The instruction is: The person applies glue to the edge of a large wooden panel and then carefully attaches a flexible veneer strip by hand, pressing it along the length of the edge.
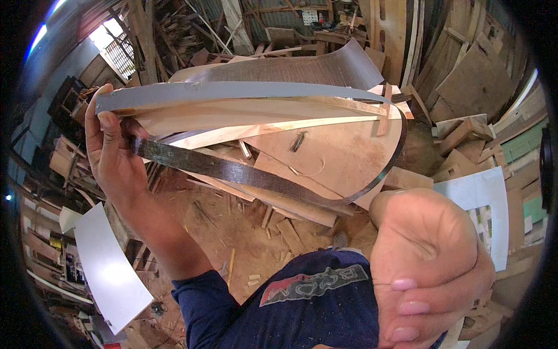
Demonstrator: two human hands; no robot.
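My left hand grips a long, flexible edging strip at the left, fingers and thumb around it and perhaps the board edge. The strip's grey face runs rightward along a pale wooden board, bends down in a wide loop at the right, and returns as a dark band to that hand. A short wooden crosspiece lies near the bend. My right hand, close to the camera at lower right, has its fingers curled; whether anything is inside is hidden.
Behind lie a curved dark sheet and plywood pieces. White panels stand at lower left and at right. Boards and offcuts crowd the workshop's sides; scraps litter the floor.
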